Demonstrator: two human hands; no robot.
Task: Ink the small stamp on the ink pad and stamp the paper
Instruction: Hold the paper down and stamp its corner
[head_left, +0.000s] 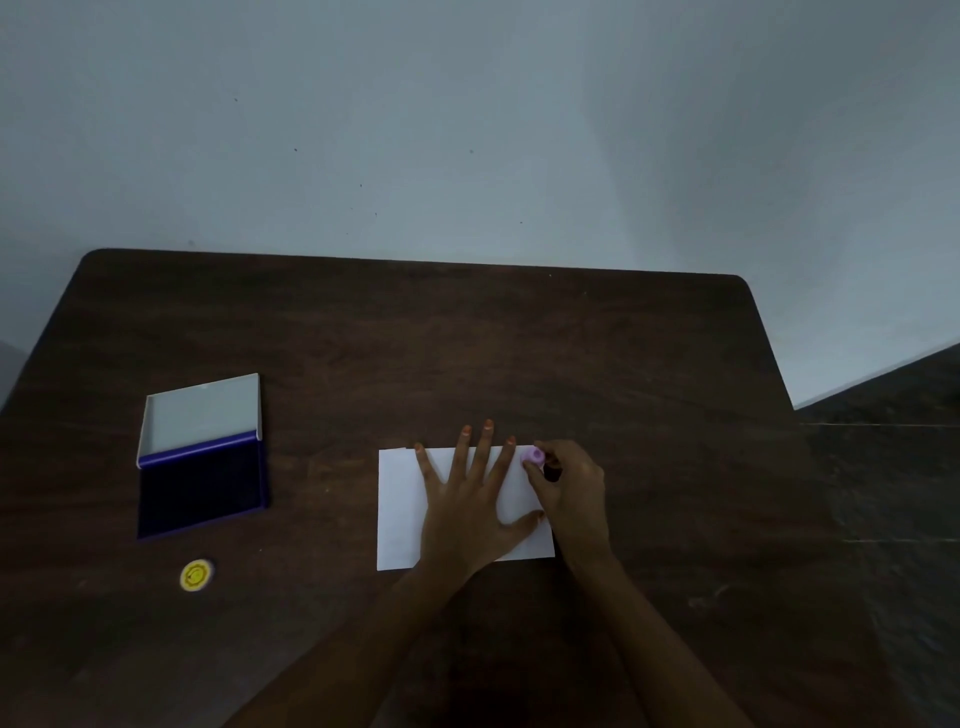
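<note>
A white sheet of paper (400, 509) lies on the dark wooden table (519, 353), a little right of the middle. My left hand (462, 514) rests flat on it with fingers spread. My right hand (571, 488) pinches a small pink stamp (533, 456) at the paper's far right corner; I cannot tell if the stamp touches the sheet. The ink pad (202, 480) lies open at the left, dark blue pad toward me, pale lid (200, 415) folded back.
A small round yellow stamp or cap (196, 575) lies near the front left, just below the ink pad. A pale wall rises behind the table. A dark floor shows past the table's right edge.
</note>
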